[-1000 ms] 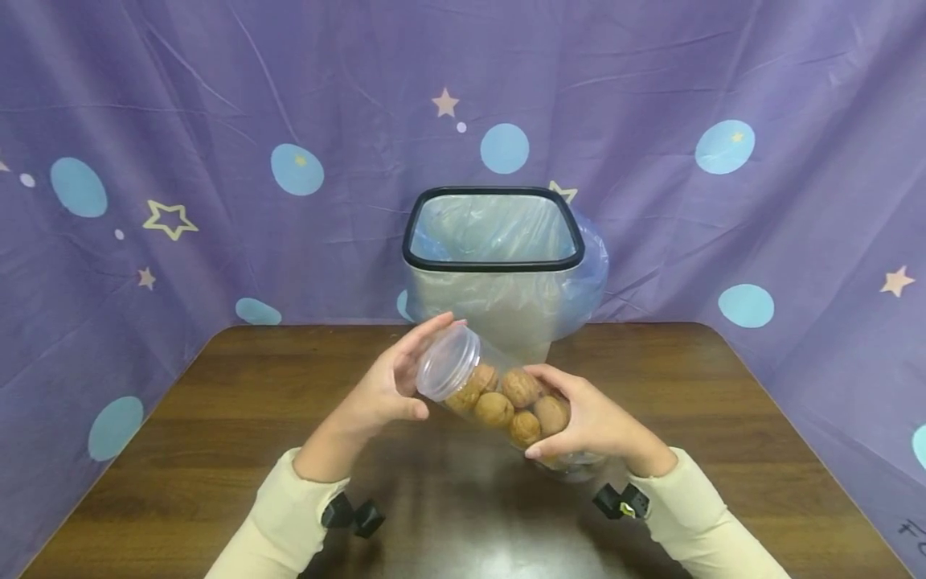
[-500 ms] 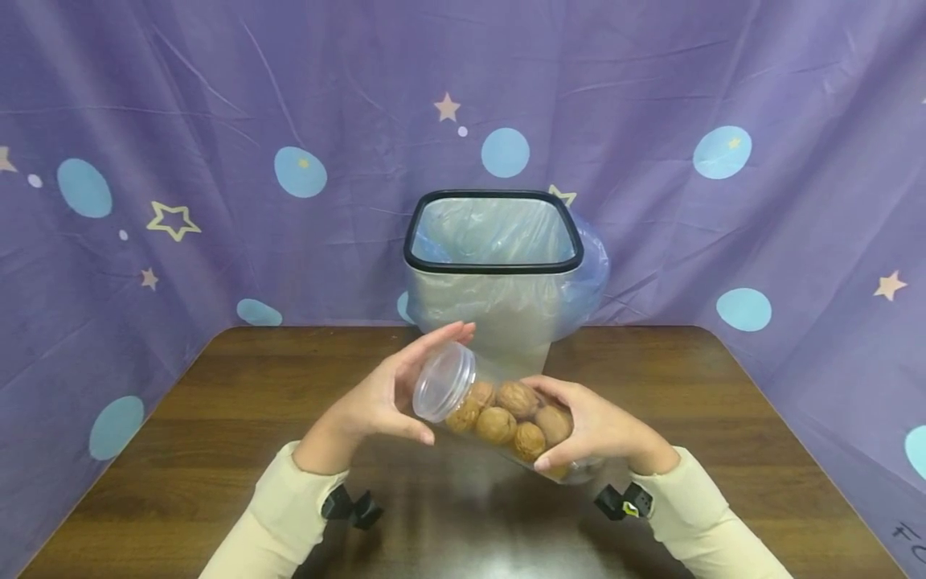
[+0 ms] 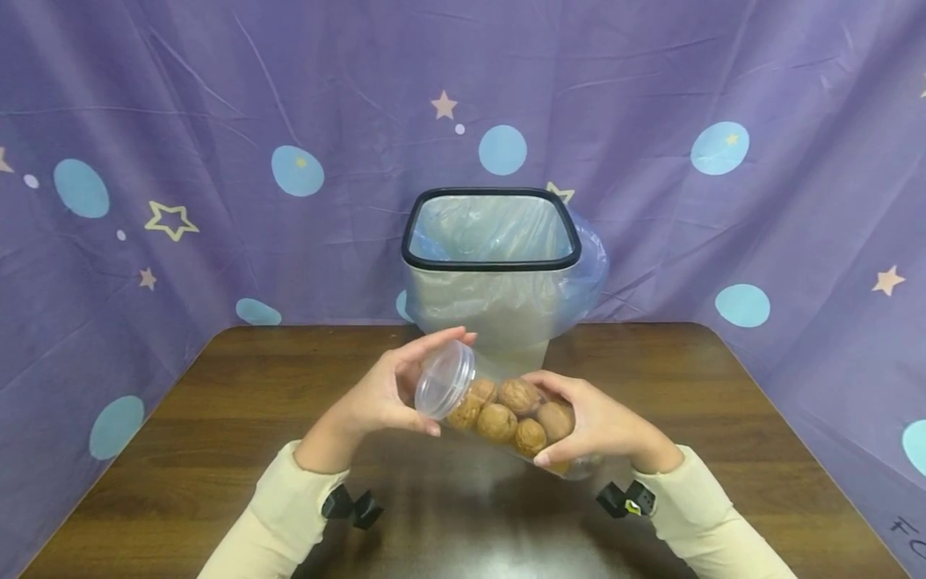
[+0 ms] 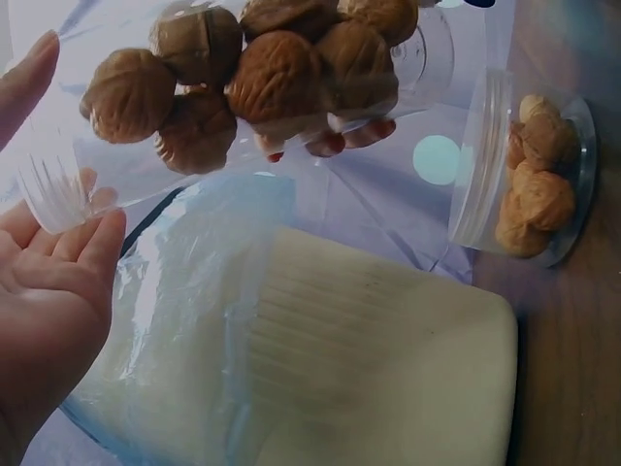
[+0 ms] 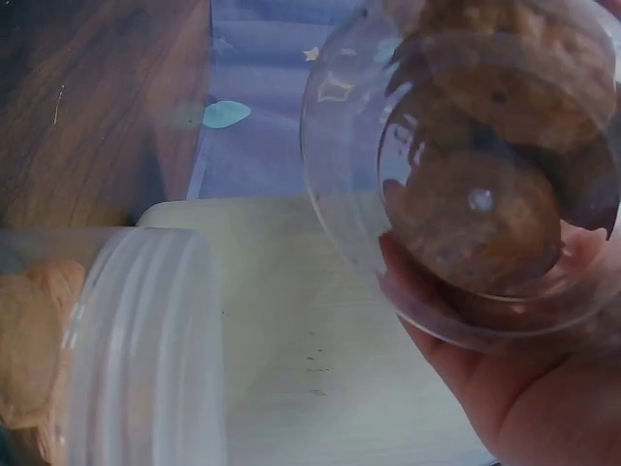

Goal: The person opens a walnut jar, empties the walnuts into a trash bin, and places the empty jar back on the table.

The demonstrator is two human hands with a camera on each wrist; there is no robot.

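Observation:
A clear jar of walnuts (image 3: 497, 423) is held tilted above the table, its ridged, lid-like end up and to the left. My right hand (image 3: 604, 422) grips the lower part, thumb in front. Around the upper end my left hand (image 3: 376, 394) spreads its fingers and thumb. In the left wrist view those fingers (image 4: 102, 243) are at the jar's end, while the thumb stands apart; whether they touch it is unclear. A second clear jar (image 4: 480, 160), with nuts inside, stands on the table in the left wrist view. The right wrist view shows its ridged top (image 5: 146, 330).
Behind the hands stands a pale bin (image 3: 517, 322) with a black rim and a clear bluish liner (image 3: 589, 269) bulging out on its right. The dark wooden table (image 3: 239, 402) reaches a purple patterned curtain (image 3: 347, 96) at the back.
The walnut jar has come down slightly and lies a little nearer level. My left hand has lowered with its upper end. The right hand keeps its grip.

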